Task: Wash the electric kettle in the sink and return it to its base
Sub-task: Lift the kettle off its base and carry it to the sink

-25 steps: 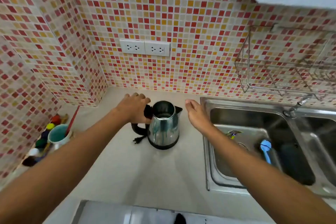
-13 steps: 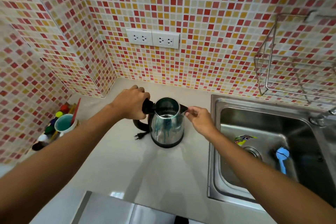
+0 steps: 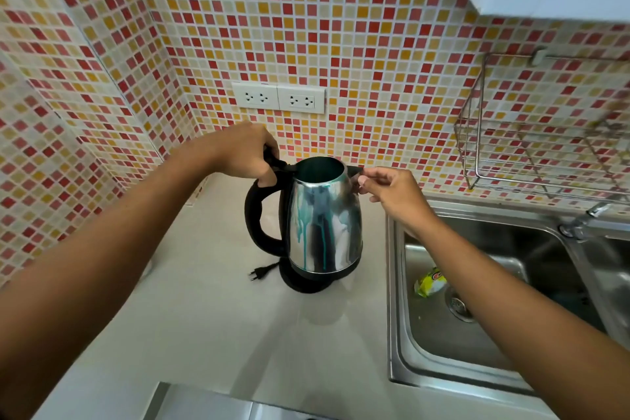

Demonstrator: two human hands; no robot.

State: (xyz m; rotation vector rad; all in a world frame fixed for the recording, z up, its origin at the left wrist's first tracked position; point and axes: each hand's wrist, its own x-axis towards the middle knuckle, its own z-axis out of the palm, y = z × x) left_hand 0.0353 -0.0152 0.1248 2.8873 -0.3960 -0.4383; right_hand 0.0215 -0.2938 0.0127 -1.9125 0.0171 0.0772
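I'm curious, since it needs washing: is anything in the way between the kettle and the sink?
Nothing visible blocks it. The kettle is just left of the sink; only a yellow packet lies in the basin by the drain.

Your left hand (image 3: 245, 153) wraps round the top of the handle (image 3: 254, 215) of the kettle (image 3: 324, 225), knuckles up. Your right hand (image 3: 392, 194) pinches its spout (image 3: 354, 170) between thumb and curled fingers. Your left forearm (image 3: 119, 232) and right forearm (image 3: 494, 283) reach forward, converging.
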